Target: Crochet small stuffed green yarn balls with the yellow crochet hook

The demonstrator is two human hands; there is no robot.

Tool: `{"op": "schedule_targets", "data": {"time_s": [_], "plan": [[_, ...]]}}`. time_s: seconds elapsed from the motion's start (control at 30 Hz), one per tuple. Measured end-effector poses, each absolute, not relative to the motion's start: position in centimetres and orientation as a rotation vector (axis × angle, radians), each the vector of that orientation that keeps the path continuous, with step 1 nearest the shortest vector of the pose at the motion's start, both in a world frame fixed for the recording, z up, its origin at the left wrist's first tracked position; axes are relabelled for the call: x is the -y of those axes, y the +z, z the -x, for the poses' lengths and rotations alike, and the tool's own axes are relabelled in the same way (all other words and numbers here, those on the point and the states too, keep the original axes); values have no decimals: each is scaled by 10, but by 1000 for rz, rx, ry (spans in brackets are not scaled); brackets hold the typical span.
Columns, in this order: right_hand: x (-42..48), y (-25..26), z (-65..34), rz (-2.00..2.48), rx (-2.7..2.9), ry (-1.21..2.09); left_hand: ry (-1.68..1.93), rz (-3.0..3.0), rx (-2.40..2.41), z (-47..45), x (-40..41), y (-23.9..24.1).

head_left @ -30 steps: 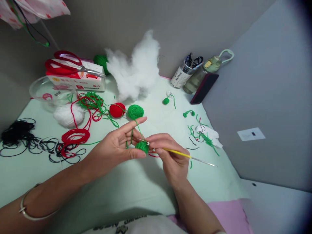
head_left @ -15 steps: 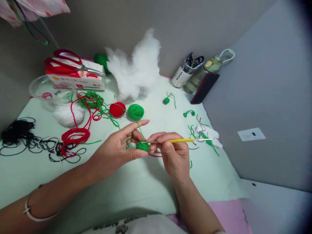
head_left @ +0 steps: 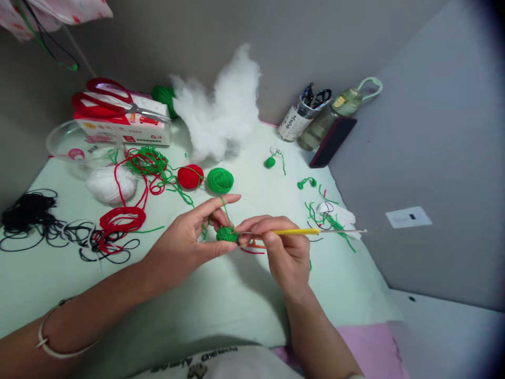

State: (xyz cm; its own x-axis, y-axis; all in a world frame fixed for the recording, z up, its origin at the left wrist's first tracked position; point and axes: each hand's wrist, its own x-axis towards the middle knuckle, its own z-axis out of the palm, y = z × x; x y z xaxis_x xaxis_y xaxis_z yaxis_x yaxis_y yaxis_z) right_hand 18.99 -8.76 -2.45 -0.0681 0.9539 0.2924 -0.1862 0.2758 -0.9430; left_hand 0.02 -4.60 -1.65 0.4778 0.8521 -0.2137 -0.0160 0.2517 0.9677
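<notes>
Between the thumb and fingers of my left hand (head_left: 191,231) is a small, rounded green crochet piece (head_left: 226,235). Green yarn runs up from it over my raised left index finger. My right hand (head_left: 287,247) grips a crochet hook (head_left: 298,231) by its yellow handle, held nearly level. The hook's left end meets the top edge of the green piece; its exact tip is hard to make out there. Beyond my hands lie a green yarn ball (head_left: 220,181) and a red yarn ball (head_left: 190,176).
White stuffing (head_left: 221,110) stands at the back. On the left are red-handled scissors (head_left: 106,100) on a box (head_left: 138,129), a white yarn ball (head_left: 111,184) and tangled black cord (head_left: 31,213). Yarn scraps (head_left: 335,223), a pen cup (head_left: 295,122), a bottle (head_left: 315,131) and a phone (head_left: 333,142) are right.
My right hand and the hook have shifted slightly right, the hook's free end reaching farther right. The green piece has moved a little left and up in my left hand.
</notes>
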Motion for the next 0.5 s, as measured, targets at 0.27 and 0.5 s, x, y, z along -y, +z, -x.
{"op": "schedule_targets", "data": {"time_s": [0.27,0.5], "plan": [[85,-24,-190,827,1292,1136,724,-1217,-930,-2,44,-13],[85,-27,-190,788,1209,1199,706,-1237,-972,-2,46,-7]]}}
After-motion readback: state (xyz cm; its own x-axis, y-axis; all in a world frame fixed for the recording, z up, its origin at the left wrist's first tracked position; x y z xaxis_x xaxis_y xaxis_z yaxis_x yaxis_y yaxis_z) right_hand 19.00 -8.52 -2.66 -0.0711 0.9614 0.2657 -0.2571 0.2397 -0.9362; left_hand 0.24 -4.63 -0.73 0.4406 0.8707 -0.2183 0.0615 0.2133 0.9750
